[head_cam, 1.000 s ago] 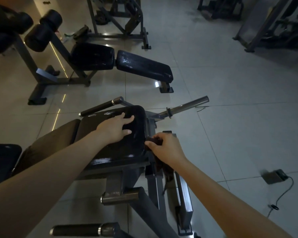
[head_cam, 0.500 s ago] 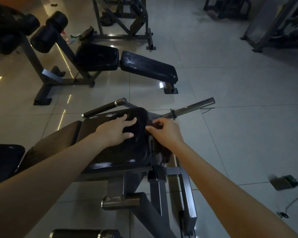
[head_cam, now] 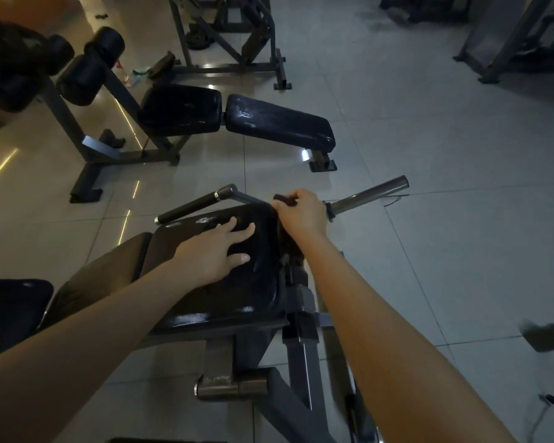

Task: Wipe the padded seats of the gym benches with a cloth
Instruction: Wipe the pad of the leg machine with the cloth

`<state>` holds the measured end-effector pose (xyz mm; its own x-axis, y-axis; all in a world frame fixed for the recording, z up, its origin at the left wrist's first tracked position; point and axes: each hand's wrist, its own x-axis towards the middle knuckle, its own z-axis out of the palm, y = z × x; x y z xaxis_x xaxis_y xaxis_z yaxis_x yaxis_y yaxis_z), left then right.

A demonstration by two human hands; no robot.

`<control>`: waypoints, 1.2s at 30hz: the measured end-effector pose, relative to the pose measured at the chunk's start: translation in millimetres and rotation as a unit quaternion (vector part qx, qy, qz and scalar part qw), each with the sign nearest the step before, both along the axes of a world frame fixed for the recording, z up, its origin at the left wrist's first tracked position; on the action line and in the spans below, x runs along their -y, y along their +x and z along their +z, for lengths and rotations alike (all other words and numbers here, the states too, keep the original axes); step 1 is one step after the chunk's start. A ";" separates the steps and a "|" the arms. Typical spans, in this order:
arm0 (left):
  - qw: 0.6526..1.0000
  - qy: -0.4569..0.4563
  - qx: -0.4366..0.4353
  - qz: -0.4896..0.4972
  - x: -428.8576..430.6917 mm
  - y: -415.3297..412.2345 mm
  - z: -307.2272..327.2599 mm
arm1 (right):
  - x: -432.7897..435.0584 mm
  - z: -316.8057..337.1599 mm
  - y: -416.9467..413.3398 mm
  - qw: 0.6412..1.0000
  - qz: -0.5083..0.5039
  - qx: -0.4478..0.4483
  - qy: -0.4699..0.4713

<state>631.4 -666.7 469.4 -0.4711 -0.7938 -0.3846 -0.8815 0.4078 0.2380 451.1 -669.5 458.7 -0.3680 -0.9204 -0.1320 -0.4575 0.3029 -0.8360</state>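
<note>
Underfoot, pale glossy floor tiles [head_cam: 445, 148] fill the dim room, catching streaks of light at the left of the frame. At centre, the left hand [head_cam: 215, 252] lies flat with fingers spread on the black seat pad [head_cam: 234, 295], whose vinyl shines. The right hand [head_cam: 303, 214] grips a dark cloth [head_cam: 284, 199] at the pad's upper right corner, beside a steel bar [head_cam: 373, 193]. Another black bench [head_cam: 279, 126] stands in the upper middle, with roller pads [head_cam: 88, 71] at upper left.

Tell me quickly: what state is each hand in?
Left hand: open, fingers spread flat on the padded seat.
Right hand: closed on a dark cloth at the seat's far right corner.
</note>
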 end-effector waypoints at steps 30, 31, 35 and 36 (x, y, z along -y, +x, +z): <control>1.000 0.000 0.002 0.003 -2.9 0.0 4.6 | -73.6 -19.8 2.8 0.998 0.049 0.022 -0.032; 1.000 0.001 0.003 0.002 -3.6 -0.2 5.4 | -90.0 -19.4 4.4 0.997 0.055 0.030 -0.034; 1.000 -0.004 0.006 0.003 -6.1 -1.3 8.4 | -143.5 -13.6 10.4 0.995 0.080 0.036 -0.040; 1.000 -0.005 0.007 0.003 -6.3 -1.4 8.6 | -152.0 -17.0 11.6 0.996 0.079 0.025 -0.038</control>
<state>630.0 -660.4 477.9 -0.4616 -0.7999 -0.3835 -0.8868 0.4053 0.2219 462.7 -517.5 441.7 -0.2125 -0.9744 -0.0736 -0.4514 0.1647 -0.8770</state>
